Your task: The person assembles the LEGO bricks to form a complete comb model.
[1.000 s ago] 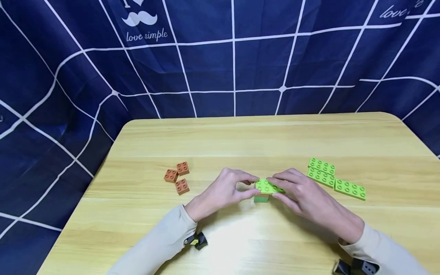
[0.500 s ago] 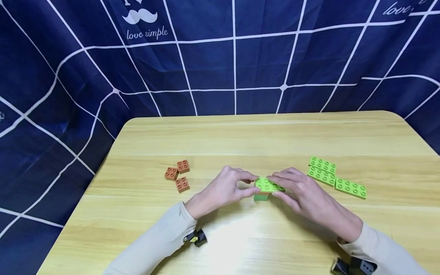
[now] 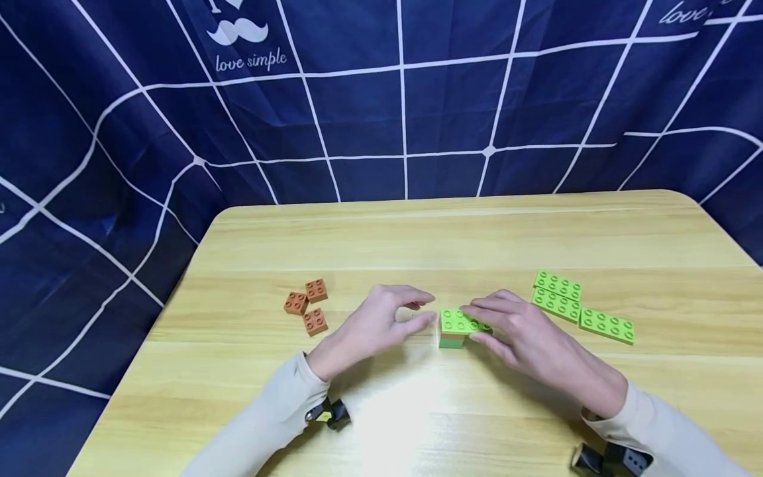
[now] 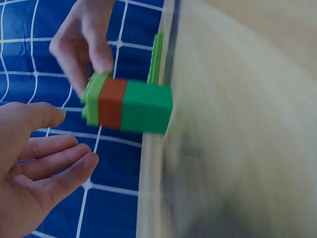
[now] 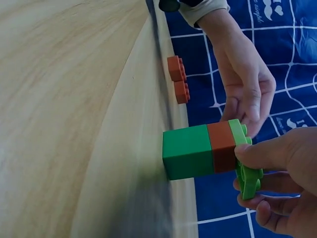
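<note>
Wood-grain tabletop is backed by a dark blue curtain with white grid lines; the stack is taken as landmark. Nearest, below it to either side, two pale sleeves are seen, with a black wrist camera worn at each cuff.

Just left of the stack, the left hand is held clear of it, thumb and fingers parted with nothing between them. At the stack's right end, the lime plate is pinched by the right hand, thumb at the near edge, fingers over the top and far side; a narrow grip, and exact fingertip pressure can't be told. The stack itself is stood upright on the table: green block at the bottom, orange-brown brick in the middle, lime plate on top. Rightward, the plate is left overhanging (right wrist view shows it best), so that end is probably held because it is unsupported and easy to grasp.

Farther off, three loose orange-brown bricks are clustered left of the stack, and three loose lime plates are laid to its right, two side by side and one at their lower right corner. Parts seem to be sorted by colour, each pile on one hand's side, likely for easy reach. All are laid studs up.
</note>
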Motion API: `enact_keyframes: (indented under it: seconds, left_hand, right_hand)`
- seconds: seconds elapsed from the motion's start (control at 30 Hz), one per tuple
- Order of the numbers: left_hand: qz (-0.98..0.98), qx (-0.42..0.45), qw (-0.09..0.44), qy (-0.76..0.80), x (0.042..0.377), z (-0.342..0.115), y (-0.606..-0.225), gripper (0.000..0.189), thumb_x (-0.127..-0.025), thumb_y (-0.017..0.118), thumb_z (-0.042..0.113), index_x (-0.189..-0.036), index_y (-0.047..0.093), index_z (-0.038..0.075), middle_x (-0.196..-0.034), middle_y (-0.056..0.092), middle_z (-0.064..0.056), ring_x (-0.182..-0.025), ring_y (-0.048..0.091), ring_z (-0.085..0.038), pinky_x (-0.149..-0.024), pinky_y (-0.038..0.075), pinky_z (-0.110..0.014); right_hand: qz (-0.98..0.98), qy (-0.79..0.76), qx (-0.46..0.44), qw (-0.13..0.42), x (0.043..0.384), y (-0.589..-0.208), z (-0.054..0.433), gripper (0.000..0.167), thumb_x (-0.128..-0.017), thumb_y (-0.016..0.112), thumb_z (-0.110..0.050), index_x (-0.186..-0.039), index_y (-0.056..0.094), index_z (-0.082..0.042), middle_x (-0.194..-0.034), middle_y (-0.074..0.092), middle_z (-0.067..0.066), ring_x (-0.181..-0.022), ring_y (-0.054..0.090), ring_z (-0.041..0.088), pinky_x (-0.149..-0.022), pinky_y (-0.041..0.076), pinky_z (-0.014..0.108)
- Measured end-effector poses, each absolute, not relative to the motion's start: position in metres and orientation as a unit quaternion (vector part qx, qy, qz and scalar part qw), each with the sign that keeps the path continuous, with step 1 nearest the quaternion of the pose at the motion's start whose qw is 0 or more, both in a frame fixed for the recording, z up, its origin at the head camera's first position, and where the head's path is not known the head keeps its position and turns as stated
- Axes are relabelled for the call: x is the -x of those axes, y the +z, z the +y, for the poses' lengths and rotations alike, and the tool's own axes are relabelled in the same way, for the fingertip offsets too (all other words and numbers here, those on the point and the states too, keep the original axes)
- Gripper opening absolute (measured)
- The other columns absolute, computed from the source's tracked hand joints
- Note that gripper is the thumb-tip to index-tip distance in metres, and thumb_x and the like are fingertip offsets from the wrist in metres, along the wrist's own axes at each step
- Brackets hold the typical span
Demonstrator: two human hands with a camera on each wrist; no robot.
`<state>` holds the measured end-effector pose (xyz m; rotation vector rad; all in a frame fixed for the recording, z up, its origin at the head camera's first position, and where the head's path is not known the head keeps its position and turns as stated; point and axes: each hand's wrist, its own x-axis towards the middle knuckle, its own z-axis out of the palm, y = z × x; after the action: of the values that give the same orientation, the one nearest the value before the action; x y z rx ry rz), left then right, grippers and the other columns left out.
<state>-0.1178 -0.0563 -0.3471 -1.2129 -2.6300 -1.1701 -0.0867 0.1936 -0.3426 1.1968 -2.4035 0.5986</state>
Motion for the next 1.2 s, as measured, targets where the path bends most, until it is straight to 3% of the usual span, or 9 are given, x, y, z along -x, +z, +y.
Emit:
enact_keyframes:
  seconds: [0.47, 0.77, 1.0, 1.2]
  left_hand:
    - [-0.905, 0.308, 0.031, -0.293, 0.118, -0.133, -0.348, 0.024, -0.087, 0.069, 0.008, -0.108, 0.069, -0.005, -0.105, 0.071, -0.017, -0.095, 0.068, -0.028, -0.085, 0.057, -0.036]
    - [-0.919, 0.278, 0.048, -0.275, 0.114, -0.166, -0.36, 0.021, -0.082, 0.073, 0.004, -0.101, 0.071, -0.005, -0.092, 0.072, -0.014, -0.07, 0.061, -0.015, -0.063, 0.056, -0.03]
    - [-0.934, 0.262, 0.073, -0.233, 0.109, -0.178, -0.363, 0.026, -0.076, 0.079, 0.004, -0.101, 0.071, -0.003, -0.094, 0.071, -0.014, -0.084, 0.066, -0.023, -0.072, 0.056, -0.035]
    - [-0.937, 0.261, 0.084, -0.219, 0.104, -0.186, -0.362, 0.025, -0.075, 0.082, 0.007, -0.096, 0.071, -0.002, -0.088, 0.07, -0.011, -0.075, 0.065, -0.02, -0.065, 0.056, -0.032]
  right_hand:
    - [-0.857, 0.2, -0.429, 0.203, 0.085, -0.345, 0.195, 0.056, -0.102, 0.037, -0.042, -0.111, 0.069, 0.003, -0.104, 0.07, 0.017, -0.093, 0.064, 0.028, -0.077, 0.058, 0.043]
    - [-0.855, 0.199, -0.435, 0.201, 0.088, -0.345, 0.195, 0.051, -0.101, 0.042, -0.041, -0.112, 0.069, 0.002, -0.105, 0.07, 0.015, -0.095, 0.064, 0.029, -0.078, 0.058, 0.042]
    - [-0.857, 0.201, -0.43, 0.202, 0.086, -0.344, 0.194, 0.054, -0.102, 0.039, -0.042, -0.112, 0.069, 0.002, -0.105, 0.07, 0.015, -0.095, 0.064, 0.028, -0.079, 0.058, 0.042]
    - [-0.858, 0.198, -0.428, 0.202, 0.086, -0.344, 0.195, 0.054, -0.102, 0.039, -0.042, -0.112, 0.069, 0.002, -0.105, 0.07, 0.016, -0.095, 0.064, 0.028, -0.079, 0.058, 0.042]
